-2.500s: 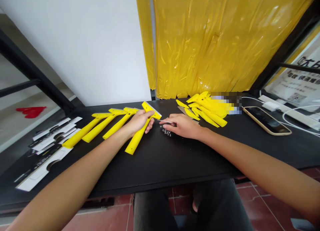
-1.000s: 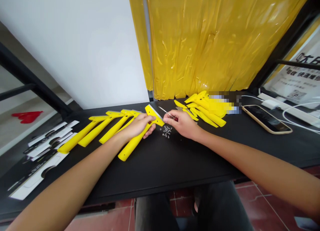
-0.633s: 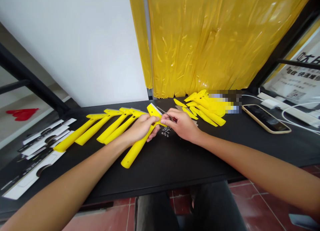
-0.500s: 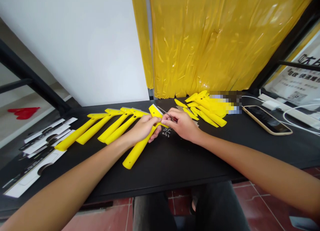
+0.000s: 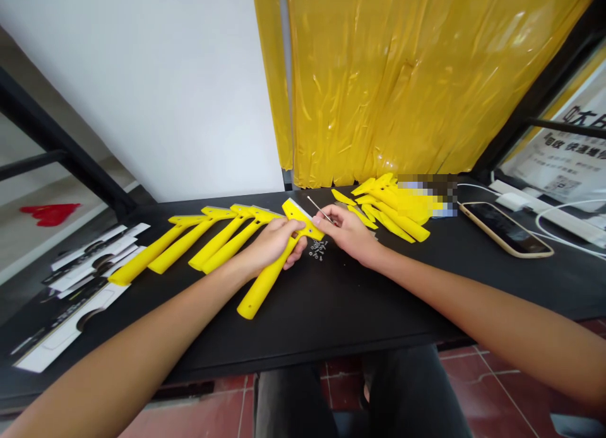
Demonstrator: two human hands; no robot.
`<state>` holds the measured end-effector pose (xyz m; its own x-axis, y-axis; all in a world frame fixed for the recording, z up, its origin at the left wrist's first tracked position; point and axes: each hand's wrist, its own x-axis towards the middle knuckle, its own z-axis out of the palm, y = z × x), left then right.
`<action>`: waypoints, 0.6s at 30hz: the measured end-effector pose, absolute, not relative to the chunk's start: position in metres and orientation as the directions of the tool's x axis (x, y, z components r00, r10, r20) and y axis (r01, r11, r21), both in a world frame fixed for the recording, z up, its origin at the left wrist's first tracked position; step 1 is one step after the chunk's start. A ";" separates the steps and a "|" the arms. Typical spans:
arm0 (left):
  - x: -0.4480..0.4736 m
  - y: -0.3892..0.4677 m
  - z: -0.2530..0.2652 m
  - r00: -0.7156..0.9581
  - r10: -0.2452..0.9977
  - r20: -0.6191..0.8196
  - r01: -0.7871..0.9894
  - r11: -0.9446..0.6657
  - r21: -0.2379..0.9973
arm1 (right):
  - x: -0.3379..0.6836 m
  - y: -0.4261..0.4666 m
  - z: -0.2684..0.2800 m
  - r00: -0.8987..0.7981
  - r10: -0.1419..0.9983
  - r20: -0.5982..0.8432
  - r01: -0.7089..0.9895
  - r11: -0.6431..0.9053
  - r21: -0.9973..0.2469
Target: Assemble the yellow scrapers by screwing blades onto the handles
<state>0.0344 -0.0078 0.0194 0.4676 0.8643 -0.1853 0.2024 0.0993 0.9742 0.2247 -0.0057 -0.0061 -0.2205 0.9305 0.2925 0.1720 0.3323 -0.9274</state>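
Note:
My left hand (image 5: 277, 242) is closed around the neck of a yellow scraper (image 5: 265, 288). Its T-shaped head with a pale blade edge points away from me, and its handle slants down toward me. A dark hole shows in the head. Pinched in my right hand (image 5: 349, 235) is a small screwdriver (image 5: 318, 206), its thin metal shaft pointing up and away from the scraper; my fingers cover most of the grip. Below the scraper head lies a loose heap of small screws and nuts (image 5: 316, 251). Several similar yellow scrapers (image 5: 221, 237) lie in a row to the left.
Loose yellow parts (image 5: 402, 222) are piled at the back right, partly pixelated. Beside them are a phone (image 5: 509, 230) and white cables (image 5: 558, 207). Printed card sleeves (image 5: 57, 337) lie at the left. Yellow plastic film (image 5: 379, 84) hangs behind the black table (image 5: 322, 337).
My right hand has moved slightly right, off the scraper head, and the screwdriver has turned with it. More of the head shows now. My left hand keeps its grip.

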 end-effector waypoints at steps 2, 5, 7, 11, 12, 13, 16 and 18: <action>0.033 -0.008 0.023 0.479 0.859 -0.180 0.208 0.088 0.974 | 0.226 -0.008 -0.002 -0.241 0.953 0.186 0.109 0.217 -0.970; 0.030 -0.007 0.027 0.499 0.851 -0.162 0.232 0.049 0.971 | 0.230 -0.009 0.001 -0.338 0.937 0.085 0.127 0.134 -0.983; 0.029 -0.007 0.028 0.513 0.842 -0.165 0.259 0.031 0.965 | 0.233 -0.009 0.000 -0.363 0.930 0.063 0.171 0.132 -0.976; 0.027 -0.006 0.027 0.434 0.888 -0.149 0.357 -0.018 0.934 | 0.233 -0.007 -0.002 -0.321 0.947 0.027 0.159 0.082 -0.984; 0.027 -0.007 0.027 0.368 0.927 -0.069 0.414 -0.097 0.905 | 0.233 -0.007 -0.002 -0.307 0.952 0.018 0.139 0.063 -0.988; 0.026 -0.007 0.027 0.299 0.953 0.057 0.492 -0.205 0.846 | 0.232 -0.006 -0.001 -0.294 0.956 0.010 0.120 0.047 -0.992; 0.025 -0.014 0.027 0.302 0.812 0.499 0.733 -0.533 0.424 | 0.232 -0.006 0.002 -0.271 0.963 -0.018 0.067 0.001 -0.998; 0.026 -0.021 0.026 0.470 0.651 0.597 0.746 -0.654 0.126 | 0.231 -0.007 0.003 -0.281 0.959 -0.040 0.024 -0.034 -0.999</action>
